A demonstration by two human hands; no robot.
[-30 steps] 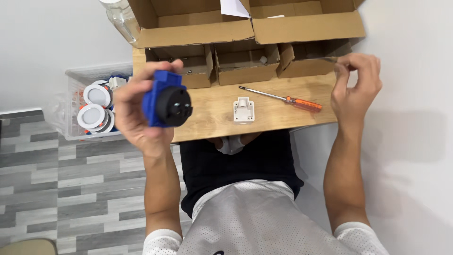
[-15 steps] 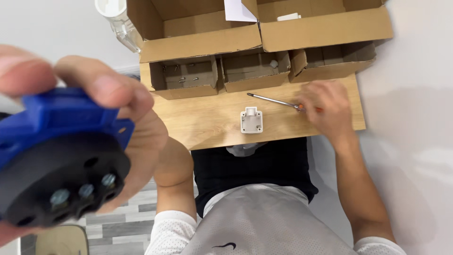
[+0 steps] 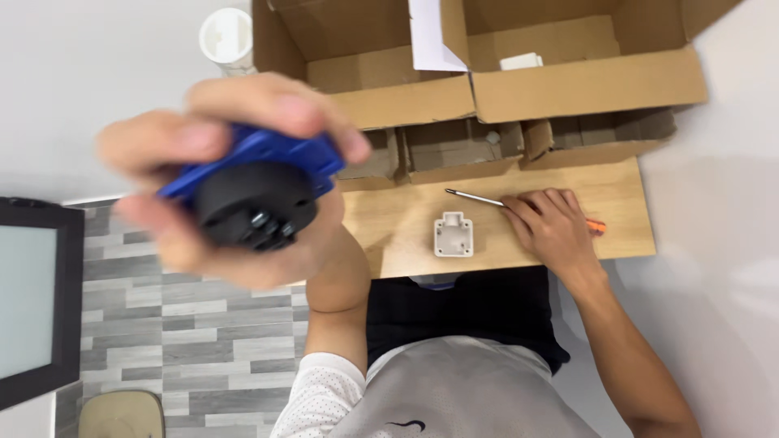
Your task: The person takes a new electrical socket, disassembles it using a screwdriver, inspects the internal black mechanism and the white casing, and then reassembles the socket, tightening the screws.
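My left hand (image 3: 219, 154) is raised close to the camera, blurred, and holds a blue and black round socket part (image 3: 256, 191) with small screws on its black face. My right hand (image 3: 552, 227) lies on the wooden table (image 3: 406, 235), resting over a screwdriver (image 3: 479, 198) whose metal shaft points left and whose orange handle tip shows past my fingers. A small white plastic piece (image 3: 453, 235) sits on the table just left of that hand.
Open cardboard boxes (image 3: 584, 81) stand along the table's far edge, with smaller box compartments (image 3: 454, 150) in front. A white cylinder (image 3: 225, 36) is at top left. A dark-framed screen (image 3: 32, 300) stands at the left over grey plank flooring.
My left hand with the blue part has drawn slightly back from the camera and moved right. My right hand has settled over the screwdriver.
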